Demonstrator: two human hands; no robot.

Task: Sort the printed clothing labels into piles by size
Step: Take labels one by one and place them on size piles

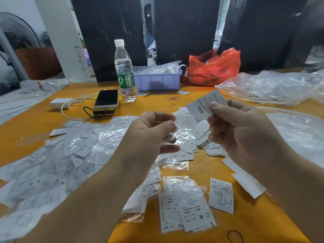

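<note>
My right hand (pixel 242 130) pinches a white XXL label (pixel 199 109) between thumb and fingers, held above the table. My left hand (pixel 149 135) pinches a thin clear plastic sleeve (pixel 177 132) beside it. A big heap of bagged labels (pixel 57 162) covers the left of the orange table (pixel 175 100). Near the front lie bagged M and S labels (pixel 189 206), a loose XS label (pixel 221 195), and bagged XS and XL labels (pixel 152 186). More labels (pixel 201 137) lie under my hands.
A water bottle (pixel 124 71), a phone on a power bank (pixel 106 99) with a white charger (pixel 60 103), a purple tray (pixel 157 79), a red bag (pixel 213 67) and crumpled clear plastic (pixel 273 86) stand at the back. A rubber band (pixel 235 236) lies in front.
</note>
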